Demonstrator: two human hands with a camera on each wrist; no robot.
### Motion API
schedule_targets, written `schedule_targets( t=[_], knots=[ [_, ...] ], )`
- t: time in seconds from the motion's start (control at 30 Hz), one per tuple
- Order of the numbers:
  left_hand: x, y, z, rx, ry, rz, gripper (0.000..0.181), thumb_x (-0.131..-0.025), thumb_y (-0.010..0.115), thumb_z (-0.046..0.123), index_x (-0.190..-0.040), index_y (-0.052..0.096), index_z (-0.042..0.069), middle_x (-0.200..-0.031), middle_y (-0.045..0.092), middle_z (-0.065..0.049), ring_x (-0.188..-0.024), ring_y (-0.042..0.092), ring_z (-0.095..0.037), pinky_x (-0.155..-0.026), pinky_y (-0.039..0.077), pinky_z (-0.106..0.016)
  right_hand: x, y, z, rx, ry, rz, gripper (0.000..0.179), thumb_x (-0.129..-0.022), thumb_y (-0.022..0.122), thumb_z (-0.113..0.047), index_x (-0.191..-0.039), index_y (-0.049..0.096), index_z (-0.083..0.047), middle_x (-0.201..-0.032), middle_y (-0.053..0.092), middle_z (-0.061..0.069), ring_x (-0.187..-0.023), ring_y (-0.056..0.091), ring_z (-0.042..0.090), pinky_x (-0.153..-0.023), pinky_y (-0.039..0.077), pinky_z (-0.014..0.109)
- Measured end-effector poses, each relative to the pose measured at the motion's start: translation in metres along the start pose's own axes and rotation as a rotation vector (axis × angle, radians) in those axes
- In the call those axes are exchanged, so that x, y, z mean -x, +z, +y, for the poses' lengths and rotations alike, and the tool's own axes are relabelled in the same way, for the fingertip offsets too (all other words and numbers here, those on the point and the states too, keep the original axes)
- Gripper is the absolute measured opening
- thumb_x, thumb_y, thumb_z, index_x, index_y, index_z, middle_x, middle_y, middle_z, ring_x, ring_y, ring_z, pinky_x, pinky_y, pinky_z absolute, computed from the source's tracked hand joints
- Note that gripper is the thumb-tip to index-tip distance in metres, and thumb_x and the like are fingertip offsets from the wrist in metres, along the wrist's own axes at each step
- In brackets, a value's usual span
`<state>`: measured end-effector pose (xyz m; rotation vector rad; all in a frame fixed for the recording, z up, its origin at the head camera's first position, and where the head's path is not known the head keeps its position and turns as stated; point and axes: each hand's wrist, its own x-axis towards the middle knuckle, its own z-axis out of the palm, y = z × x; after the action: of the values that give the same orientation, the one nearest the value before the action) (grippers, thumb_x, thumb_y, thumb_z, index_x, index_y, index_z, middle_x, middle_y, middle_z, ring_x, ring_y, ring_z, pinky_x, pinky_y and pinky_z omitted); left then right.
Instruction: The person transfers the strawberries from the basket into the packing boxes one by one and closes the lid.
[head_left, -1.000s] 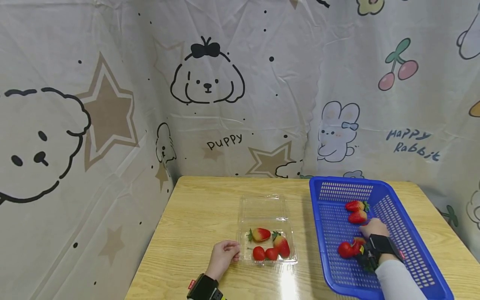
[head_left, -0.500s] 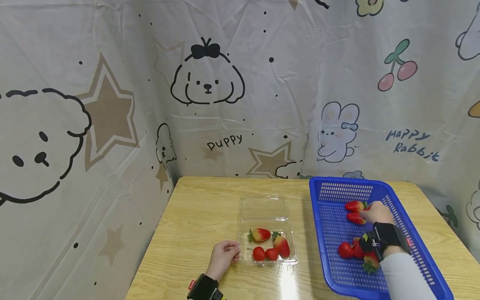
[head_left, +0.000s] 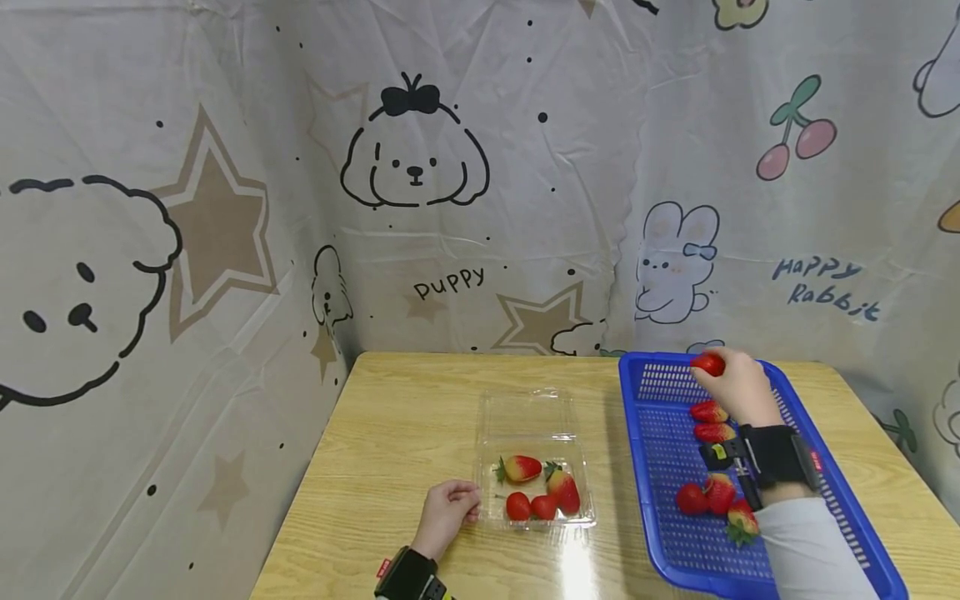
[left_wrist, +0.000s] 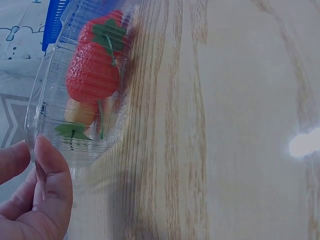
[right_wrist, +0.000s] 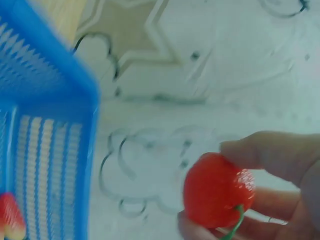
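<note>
In the head view, my left hand (head_left: 447, 512) is at the left edge of a clear plastic clamshell box (head_left: 525, 414), its lid folded back. The left wrist view shows thumb and fingers pinching the box's rim (left_wrist: 31, 115). Inside lie two larger red-and-yellow strawberries (head_left: 522, 469) and two small red ones (head_left: 517, 507). My right hand (head_left: 742, 387) is raised over the far end of a blue basket (head_left: 637, 467). Between its thumb and fingers it holds a small round red strawberry (right_wrist: 215, 190) with a thin green stem.
Two strawberries (head_left: 714, 432) lie toward the basket's back, partly behind my right hand. Several more, among them a round red one (head_left: 692, 498), lie nearer the front. Box and basket stand apart on a wooden table (head_left: 405, 417). A printed cloth (head_left: 480, 250) hangs behind.
My right hand has moved from among the basket's strawberries up and away toward its back edge, now holding the small red strawberry. The left hand and the box have stayed put.
</note>
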<state>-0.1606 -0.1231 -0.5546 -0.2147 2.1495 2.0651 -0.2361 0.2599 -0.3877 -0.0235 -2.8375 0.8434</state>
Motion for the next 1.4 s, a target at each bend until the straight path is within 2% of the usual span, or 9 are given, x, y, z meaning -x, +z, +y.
schedule_targets(
  t=[0.2, 0.33, 0.47, 0.77, 0.9, 1.07, 1.27, 1.4],
  knots=[
    [0.0, 0.0, 0.0, -0.007, -0.007, 0.0, 0.023, -0.087, 0.059, 0.001, -0.101, 0.056, -0.017, -0.076, 0.061, -0.009, -0.062, 0.057, -0.009, -0.059, 0.055, -0.028, 0.004, 0.008, -0.031, -0.1, -0.195, 0.098, 0.041, -0.087, 0.061, -0.012, -0.122, 0.05, 0.007, -0.116, 0.049, 0.03, -0.094, 0.052, 0.042, -0.076, 0.05, 0.053],
    [0.0, 0.0, 0.0, -0.009, -0.009, 0.0, 0.024, -0.087, 0.059, 0.001, -0.101, 0.055, -0.017, -0.075, 0.06, -0.008, -0.063, 0.058, -0.009, -0.06, 0.055, -0.03, 0.002, 0.023, -0.045, -0.156, -0.367, 0.103, 0.04, -0.084, 0.065, -0.008, -0.121, 0.053, 0.003, -0.117, 0.052, 0.024, -0.098, 0.055, 0.037, -0.079, 0.051, 0.049],
    [-0.001, 0.0, -0.001, -0.003, -0.006, 0.0, 0.024, -0.087, 0.059, 0.0, -0.101, 0.055, -0.018, -0.075, 0.06, -0.009, -0.063, 0.058, -0.01, -0.06, 0.056, -0.031, 0.005, 0.045, -0.059, -0.164, -0.511, 0.016, 0.04, -0.082, 0.067, -0.006, -0.119, 0.055, 0.0, -0.114, 0.055, 0.018, -0.096, 0.058, 0.031, -0.078, 0.053, 0.044],
    [-0.001, 0.0, -0.001, 0.002, 0.0, -0.011, 0.022, -0.086, 0.058, -0.003, -0.099, 0.055, -0.019, -0.073, 0.06, -0.007, -0.062, 0.057, -0.011, -0.059, 0.055, -0.031, 0.017, 0.105, -0.083, -0.09, -0.744, -0.257, 0.037, -0.081, 0.069, -0.008, -0.115, 0.058, -0.001, -0.107, 0.059, 0.012, -0.09, 0.059, 0.02, -0.074, 0.054, 0.03],
    [0.0, -0.001, -0.001, 0.0, 0.002, -0.006, 0.022, -0.086, 0.058, -0.001, -0.099, 0.056, -0.018, -0.072, 0.059, -0.005, -0.062, 0.057, -0.009, -0.059, 0.055, -0.029, 0.022, 0.128, -0.086, -0.062, -0.782, -0.378, 0.033, -0.081, 0.068, -0.008, -0.112, 0.059, -0.001, -0.106, 0.058, 0.011, -0.09, 0.059, 0.019, -0.074, 0.054, 0.029],
    [0.0, -0.001, 0.0, 0.008, 0.006, -0.003, 0.022, -0.086, 0.059, 0.0, -0.1, 0.056, -0.018, -0.072, 0.059, -0.004, -0.062, 0.057, -0.008, -0.057, 0.054, -0.026, 0.025, 0.154, -0.084, -0.028, -0.781, -0.513, 0.032, -0.08, 0.068, -0.007, -0.11, 0.06, 0.001, -0.103, 0.058, 0.011, -0.088, 0.058, 0.018, -0.074, 0.052, 0.025],
    [0.0, -0.001, 0.0, 0.011, 0.01, -0.001, 0.023, -0.086, 0.059, 0.0, -0.1, 0.056, -0.018, -0.072, 0.059, -0.005, -0.062, 0.057, -0.008, -0.058, 0.054, -0.025, 0.03, 0.182, -0.075, 0.064, -0.723, -0.596, 0.032, -0.078, 0.072, -0.013, -0.106, 0.063, -0.003, -0.1, 0.06, 0.006, -0.088, 0.058, 0.016, -0.073, 0.05, 0.024],
    [0.0, -0.001, -0.001, 0.012, 0.01, -0.006, 0.023, -0.086, 0.059, 0.0, -0.1, 0.056, -0.018, -0.072, 0.059, -0.004, -0.062, 0.057, -0.008, -0.057, 0.054, -0.024, 0.034, 0.191, -0.072, 0.119, -0.694, -0.631, 0.03, -0.076, 0.073, -0.015, -0.103, 0.065, -0.006, -0.098, 0.062, 0.004, -0.088, 0.058, 0.015, -0.074, 0.05, 0.025]
  ],
)
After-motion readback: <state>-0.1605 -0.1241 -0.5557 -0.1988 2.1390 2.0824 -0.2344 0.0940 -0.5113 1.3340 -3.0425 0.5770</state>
